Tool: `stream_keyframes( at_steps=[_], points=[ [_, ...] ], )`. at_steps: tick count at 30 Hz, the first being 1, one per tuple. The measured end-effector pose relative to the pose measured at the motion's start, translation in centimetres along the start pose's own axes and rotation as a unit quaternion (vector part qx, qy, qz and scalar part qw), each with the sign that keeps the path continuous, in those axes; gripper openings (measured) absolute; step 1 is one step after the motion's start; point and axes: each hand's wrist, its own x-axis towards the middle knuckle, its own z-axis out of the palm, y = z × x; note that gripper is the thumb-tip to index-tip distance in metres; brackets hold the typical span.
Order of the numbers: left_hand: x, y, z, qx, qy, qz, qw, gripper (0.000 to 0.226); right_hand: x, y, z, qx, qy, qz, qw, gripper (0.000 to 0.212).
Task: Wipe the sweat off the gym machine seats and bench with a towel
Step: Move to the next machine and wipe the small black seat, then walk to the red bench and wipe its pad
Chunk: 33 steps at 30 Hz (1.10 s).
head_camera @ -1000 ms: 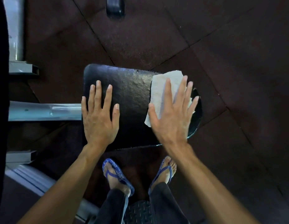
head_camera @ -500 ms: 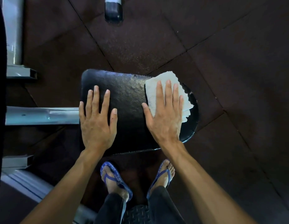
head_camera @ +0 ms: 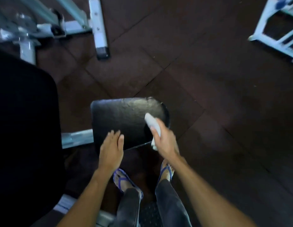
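Note:
A black padded machine seat (head_camera: 124,118) sits low in the middle of the view, its surface shiny. My right hand (head_camera: 165,141) is at the seat's near right corner, closed around a bunched white towel (head_camera: 152,124) that sticks out above and below my fingers. My left hand (head_camera: 111,148) hovers flat at the seat's near left edge, fingers together, holding nothing. The picture is blurred by motion.
A large black pad (head_camera: 24,128) fills the left side. A grey steel arm (head_camera: 77,138) joins the seat on its left. White machine frames stand at the top left (head_camera: 100,28) and top right (head_camera: 273,31). Dark rubber floor tiles lie to the right. My sandalled feet (head_camera: 124,181) stand below the seat.
My right hand has gathered the flat towel into a bunch and lifted toward the seat's near right corner. My left hand slid back to the near edge. The view has pulled back and up.

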Motion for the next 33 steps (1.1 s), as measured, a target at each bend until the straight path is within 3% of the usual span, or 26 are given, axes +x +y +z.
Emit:
stream_keyframes(
  at_steps=[4,6,13,16,20,23,33],
  points=[
    [-7.1,3.6,-0.6,-0.012,-0.11,0.016,0.994,0.047,-9.9,0.4,-2.3,0.063,0.011,0.129,0.99,0.033],
    [-10.1,5.6,-0.4,0.028,-0.17,0.037,0.984,0.037,-14.4,1.3,-3.6,0.054,0.029,0.163,0.985,0.038],
    [-19.1,16.1,3.1,0.155,-0.302,0.129,0.932,0.032,-26.6,5.7,-10.4,0.13,0.133,0.315,0.931,0.04],
    [-22.0,21.6,6.8,0.201,-0.333,0.19,0.902,0.028,-30.5,9.7,-13.3,0.201,0.184,0.359,0.892,0.043],
    [-26.3,30.0,13.5,0.266,-0.364,0.23,0.862,0.038,-35.5,15.8,-18.4,0.28,0.245,0.388,0.843,0.041],
    [-29.7,36.4,19.1,0.304,-0.386,0.265,0.83,0.039,-39.0,21.1,-22.3,0.294,0.278,0.411,0.817,0.039],
    [-38.9,54.3,35.8,0.431,-0.428,0.395,0.689,0.041,-47.0,34.2,-34.6,0.383,0.416,0.453,0.689,0.024]
  ],
)
